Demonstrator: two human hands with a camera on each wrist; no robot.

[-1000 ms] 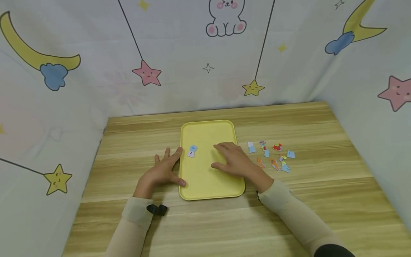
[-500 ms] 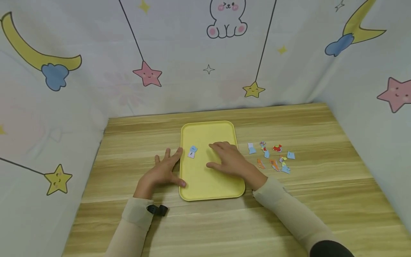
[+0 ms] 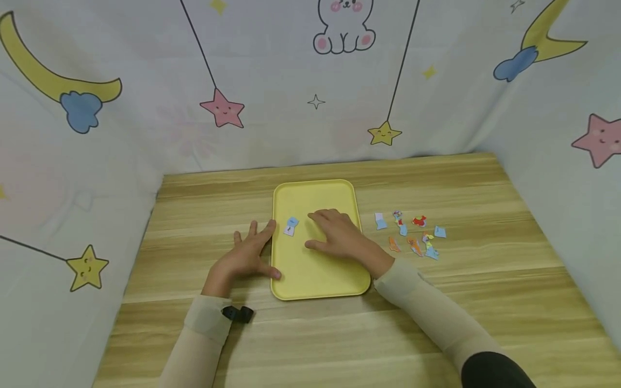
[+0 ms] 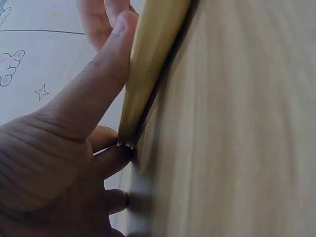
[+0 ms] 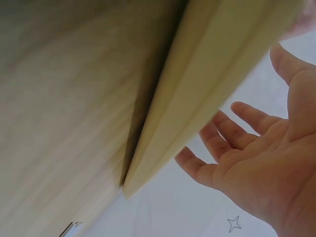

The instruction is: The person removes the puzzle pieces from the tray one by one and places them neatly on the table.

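A yellow rectangular tray (image 3: pixel 317 280) lies on the wooden table in the head view. My left hand (image 3: pixel 242 256) is spread at its left side, with index fingertip and thumb at the rim; the left wrist view shows the thumb (image 4: pixel 101 74) lying along the tray's side wall. Over the tray's middle, my right hand (image 3: pixel 337 234) has loosely extended fingers and nothing in its grasp. Just left of its fingertips, a light blue puzzle piece (image 3: pixel 292 221) and a whitish puzzle piece (image 3: pixel 289 230) sit together inside the tray.
Several small puzzle pieces are scattered right of the tray, among them a white-and-blue piece (image 3: pixel 380 221), a red piece (image 3: pixel 419 221), an orange piece (image 3: pixel 414 246) and a light blue piece (image 3: pixel 440 231). A printed white cloth (image 3: pixel 271 134) hangs behind the table.
My right hand has drifted left and slightly away from me over the tray, closer to the two pieces there. My left hand keeps its place at the rim.
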